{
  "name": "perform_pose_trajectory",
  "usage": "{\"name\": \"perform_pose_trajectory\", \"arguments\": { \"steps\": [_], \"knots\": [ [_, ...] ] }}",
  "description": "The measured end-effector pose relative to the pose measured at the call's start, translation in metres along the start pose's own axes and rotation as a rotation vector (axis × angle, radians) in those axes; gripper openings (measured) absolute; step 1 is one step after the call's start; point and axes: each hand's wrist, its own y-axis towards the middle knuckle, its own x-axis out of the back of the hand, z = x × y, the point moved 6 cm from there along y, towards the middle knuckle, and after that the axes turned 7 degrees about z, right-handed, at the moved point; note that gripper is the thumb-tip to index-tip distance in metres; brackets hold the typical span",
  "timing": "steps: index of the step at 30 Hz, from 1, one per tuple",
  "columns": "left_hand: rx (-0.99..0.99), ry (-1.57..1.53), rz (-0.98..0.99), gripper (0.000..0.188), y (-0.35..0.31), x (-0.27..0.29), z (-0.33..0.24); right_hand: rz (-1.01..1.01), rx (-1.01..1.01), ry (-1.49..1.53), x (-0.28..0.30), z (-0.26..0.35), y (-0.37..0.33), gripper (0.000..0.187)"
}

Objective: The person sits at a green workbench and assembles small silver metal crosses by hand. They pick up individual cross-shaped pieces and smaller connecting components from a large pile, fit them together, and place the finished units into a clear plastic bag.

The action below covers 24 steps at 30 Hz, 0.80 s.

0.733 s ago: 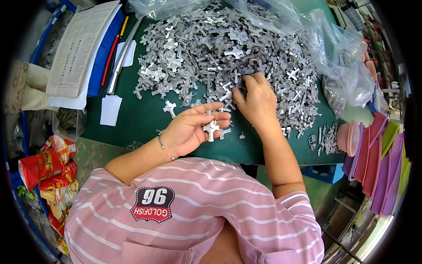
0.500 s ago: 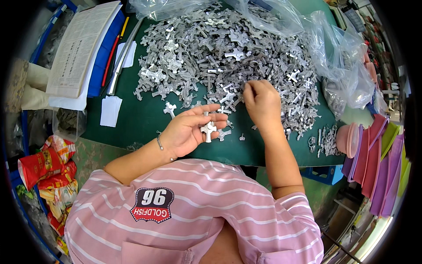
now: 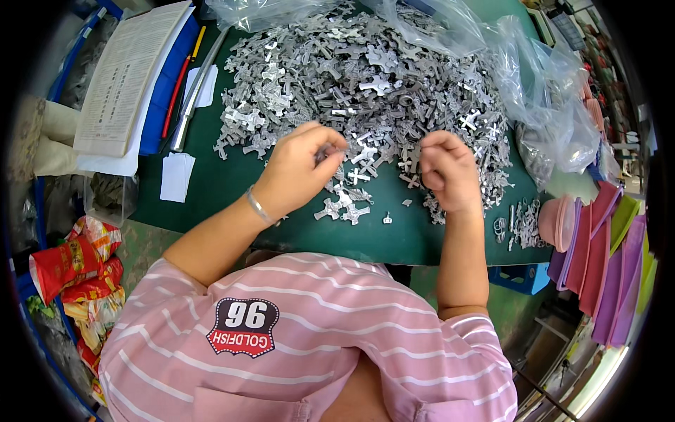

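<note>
Head cam, looking down at a green mat (image 3: 232, 183); big pile of silver cross-shaped metal parts (image 3: 365, 77) fills the upper middle of the frame; left hand (image 3: 299, 169) is curled at the pile's near edge, fingertips pinching a small metal piece; right hand (image 3: 446, 169) is closed into a loose fist just right of centre, can't tell what's inside; a few loose crosses (image 3: 344, 207) lie between the hands; clear plastic bag (image 3: 541, 91) upper right; paper sheets (image 3: 126, 70) upper left.

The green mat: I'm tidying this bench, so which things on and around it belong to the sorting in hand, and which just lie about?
In hand:
- heap of grey metal cross-shaped parts
- left hand
- right hand
- few crosses set apart

Lying about:
- printed paper sheet
- clear plastic bag
- red snack packets
- pink and purple trays
</note>
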Motion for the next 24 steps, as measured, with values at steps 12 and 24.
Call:
{"name": "perform_pose_trajectory", "arguments": {
  "steps": [12, 24],
  "knots": [
    [0.272, -0.107, 0.115, 0.012, 0.012, -0.015, 0.023, -0.123, 0.375, -1.453, -0.050, -0.003, -0.004, 0.017],
    [0.395, -0.903, 0.173, 0.018, -0.010, -0.017, 0.015, -0.003, -0.137, 0.162, -0.018, -0.017, -0.005, 0.013]
  ]
}}
